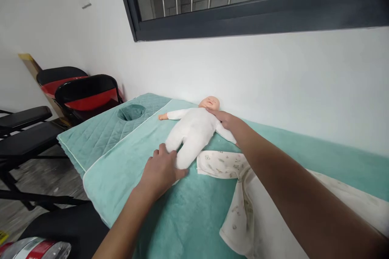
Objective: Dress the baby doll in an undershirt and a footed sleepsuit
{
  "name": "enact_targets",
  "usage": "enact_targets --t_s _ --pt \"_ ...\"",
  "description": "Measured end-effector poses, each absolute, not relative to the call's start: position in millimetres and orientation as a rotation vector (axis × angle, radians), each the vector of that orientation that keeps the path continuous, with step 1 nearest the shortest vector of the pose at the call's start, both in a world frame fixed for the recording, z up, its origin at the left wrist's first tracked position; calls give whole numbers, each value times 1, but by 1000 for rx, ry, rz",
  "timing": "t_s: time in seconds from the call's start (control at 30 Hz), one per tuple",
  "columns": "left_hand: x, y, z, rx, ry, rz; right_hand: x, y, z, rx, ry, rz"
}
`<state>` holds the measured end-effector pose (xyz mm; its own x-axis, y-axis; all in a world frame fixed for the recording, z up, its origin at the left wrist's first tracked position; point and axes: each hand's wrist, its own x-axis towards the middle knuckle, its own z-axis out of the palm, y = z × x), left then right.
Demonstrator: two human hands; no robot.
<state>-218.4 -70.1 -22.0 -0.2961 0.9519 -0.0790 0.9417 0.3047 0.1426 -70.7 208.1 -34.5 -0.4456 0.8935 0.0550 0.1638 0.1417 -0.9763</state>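
Note:
A baby doll (194,125) in a white cloth body lies on its back on a green padded sheet (118,178), its head against the wall side. My left hand (161,168) is closed around the lower ends of the doll's legs, hiding the feet. At the doll's neck and shoulder, my right hand (223,117) grips its upper body, fingers stretched across toward the neck. Below my right forearm a cream baby garment (221,164) with small prints lies spread out, partly hidden by that arm.
A quilted green section with a round hole (131,112) covers the table's left end. Folded black and red chairs (88,93) stand beyond it. A bottle (39,249) lies on a black seat at lower left. A white wall and dark window frame (243,18) rise behind.

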Motion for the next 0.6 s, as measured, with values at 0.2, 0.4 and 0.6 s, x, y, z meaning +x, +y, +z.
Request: enact_targets --t_s 0.2,0.4,0.6 --pt "-198 -93 10 1840 2449 163 -41 179 1 -977 -1662 1766" --pt "-128 -142 53 2021 2480 361 38 126 74 -931 -1620 1830" --pt "-24 -190 47 1945 2296 534 147 62 103 -1217 -1646 1697"
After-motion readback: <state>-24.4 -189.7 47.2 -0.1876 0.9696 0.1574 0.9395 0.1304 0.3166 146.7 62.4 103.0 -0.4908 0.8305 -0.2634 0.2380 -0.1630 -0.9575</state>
